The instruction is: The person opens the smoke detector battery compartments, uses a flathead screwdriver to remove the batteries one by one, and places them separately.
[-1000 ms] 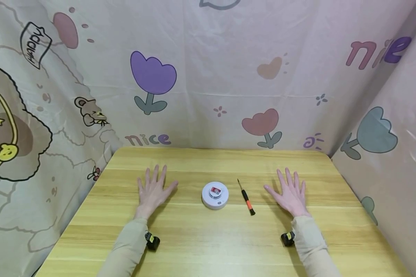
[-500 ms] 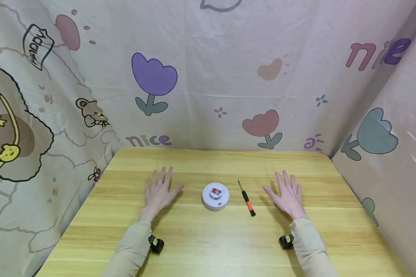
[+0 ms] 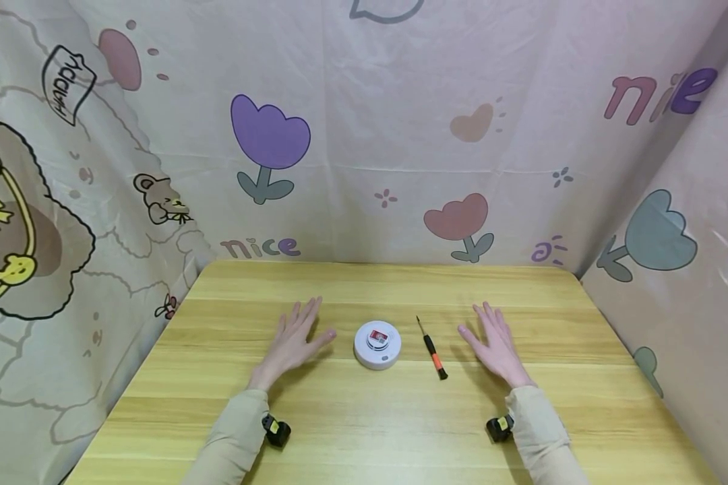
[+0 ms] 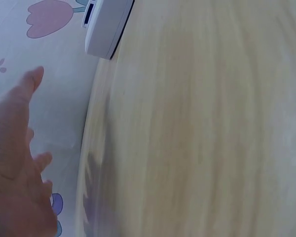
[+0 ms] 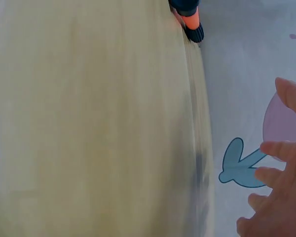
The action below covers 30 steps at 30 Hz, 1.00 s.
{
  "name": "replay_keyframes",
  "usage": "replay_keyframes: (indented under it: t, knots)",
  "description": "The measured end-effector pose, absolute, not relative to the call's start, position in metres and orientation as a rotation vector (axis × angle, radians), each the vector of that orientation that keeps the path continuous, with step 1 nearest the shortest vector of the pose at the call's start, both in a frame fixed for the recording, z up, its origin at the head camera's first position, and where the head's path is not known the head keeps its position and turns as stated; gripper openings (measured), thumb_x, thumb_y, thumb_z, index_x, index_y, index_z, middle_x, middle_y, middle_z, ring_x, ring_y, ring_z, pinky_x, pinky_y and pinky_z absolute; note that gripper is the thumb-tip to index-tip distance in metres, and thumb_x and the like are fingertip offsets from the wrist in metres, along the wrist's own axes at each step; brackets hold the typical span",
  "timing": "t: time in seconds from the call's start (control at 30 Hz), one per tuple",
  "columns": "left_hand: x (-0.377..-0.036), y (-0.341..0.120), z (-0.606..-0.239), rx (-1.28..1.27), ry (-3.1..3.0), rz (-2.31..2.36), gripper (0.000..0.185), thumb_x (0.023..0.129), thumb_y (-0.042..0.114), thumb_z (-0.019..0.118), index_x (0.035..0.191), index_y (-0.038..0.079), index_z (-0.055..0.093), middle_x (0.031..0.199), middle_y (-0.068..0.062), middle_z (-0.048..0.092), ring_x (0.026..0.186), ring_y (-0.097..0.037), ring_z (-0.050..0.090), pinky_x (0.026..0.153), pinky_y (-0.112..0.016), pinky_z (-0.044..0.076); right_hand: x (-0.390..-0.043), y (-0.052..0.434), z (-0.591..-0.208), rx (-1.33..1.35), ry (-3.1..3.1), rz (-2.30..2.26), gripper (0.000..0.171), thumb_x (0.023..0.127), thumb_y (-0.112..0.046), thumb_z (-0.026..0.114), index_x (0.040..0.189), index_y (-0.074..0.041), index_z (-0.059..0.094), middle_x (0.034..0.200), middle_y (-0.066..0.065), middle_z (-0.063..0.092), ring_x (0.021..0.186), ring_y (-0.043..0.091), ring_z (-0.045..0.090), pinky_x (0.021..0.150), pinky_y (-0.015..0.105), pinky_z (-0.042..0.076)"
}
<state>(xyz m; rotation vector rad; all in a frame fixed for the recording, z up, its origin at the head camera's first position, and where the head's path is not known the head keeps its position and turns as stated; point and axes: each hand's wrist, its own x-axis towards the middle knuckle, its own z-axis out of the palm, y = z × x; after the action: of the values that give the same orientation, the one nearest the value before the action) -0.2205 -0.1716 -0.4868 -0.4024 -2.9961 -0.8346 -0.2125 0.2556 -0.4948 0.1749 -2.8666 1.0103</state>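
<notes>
White disc (image 3: 377, 346) near black-orange screwdriver (image 3: 431, 348)

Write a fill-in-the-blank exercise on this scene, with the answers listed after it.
1. The slim black-and-orange screwdriver lies between the round white device and the person's bare ____ hand.
2. The person's bare left hand holds ____.
3. The device and the screwdriver rest on a light-brown table with a ____-grain top.
4. On the pale fabric backdrop, the tulip above the left hand in the head view has ____ petals.

Missing words: right; nothing; wood; purple.
</notes>
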Motion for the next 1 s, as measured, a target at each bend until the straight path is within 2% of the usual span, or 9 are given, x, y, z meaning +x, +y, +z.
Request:
replay_keyframes:
  t: [0.23,0.63,1.0]
  knots:
    - [-0.220,-0.169,-0.492,-0.543,-2.957,-0.908,0.089,0.097,0.059,0.053,0.163,0.017,0.010,0.170,-0.011,0.015,0.157,-0.041,0.007,0.126,-0.068,0.001,-0.211,0.251,-0.496,0.218,-2.847,1.101,0.076,0.101,-0.046,0.052,0.158,-0.002,0.026,0.168,0.026,0.007,0.154,0.051,0.000,0.119,0.077,0.002]
    - [-0.217,-0.161,-0.494,-0.672,-3.003,-1.080,0.109,0.084,0.058,0.073,0.164,0.021,0.008,0.171,-0.012,0.011,0.158,-0.037,0.004,0.127,-0.062,-0.002,-0.207,0.234,-0.497,0.408,-2.817,1.140,0.075,0.098,-0.042,0.060,0.157,-0.006,0.030,0.169,0.021,0.014,0.155,0.049,0.006,0.117,0.079,0.008]
    - [-0.212,-0.146,-0.496,-0.746,-2.974,-1.158,0.114,0.079,0.050,0.082,0.163,0.021,0.010,0.169,-0.013,0.016,0.159,-0.035,0.007,0.128,-0.061,0.001,-0.204,0.210,-0.496,0.556,-2.814,1.113,0.073,0.098,-0.042,0.061,0.156,-0.007,0.034,0.168,0.020,0.018,0.155,0.047,0.010,0.119,0.076,0.013]
